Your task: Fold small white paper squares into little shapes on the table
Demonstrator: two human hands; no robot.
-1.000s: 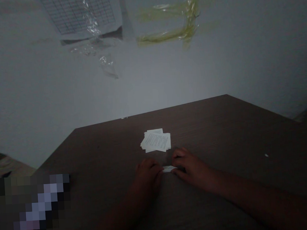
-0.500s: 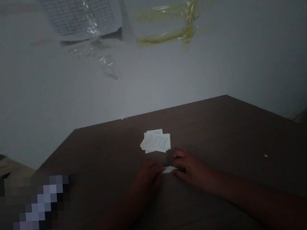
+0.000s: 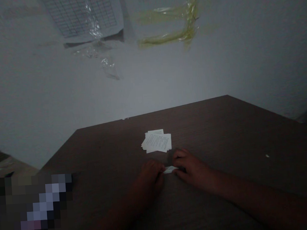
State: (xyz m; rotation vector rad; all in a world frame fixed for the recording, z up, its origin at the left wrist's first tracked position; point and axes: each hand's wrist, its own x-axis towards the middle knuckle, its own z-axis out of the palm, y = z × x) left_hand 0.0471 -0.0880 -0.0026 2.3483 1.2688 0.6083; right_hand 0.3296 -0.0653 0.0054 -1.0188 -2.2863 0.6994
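Note:
A small folded white paper (image 3: 169, 169) lies on the dark wooden table (image 3: 222, 131). My left hand (image 3: 150, 174) pinches its left end and my right hand (image 3: 190, 168) pinches its right end, fingers curled. Just beyond my hands sits a loose stack of white printed paper slips (image 3: 157, 141), untouched. The light is dim and the fingertips are hard to make out.
A grey wall stands behind the table, with a grid-printed sheet (image 3: 81, 15) and yellowish tape strips (image 3: 171, 20) stuck on it. A tiny white scrap (image 3: 267, 155) lies on the table at the right. A blurred patch (image 3: 34, 209) covers the lower left.
Both hands stay on the small paper; my left hand has edged slightly closer to it. The view has shifted a little.

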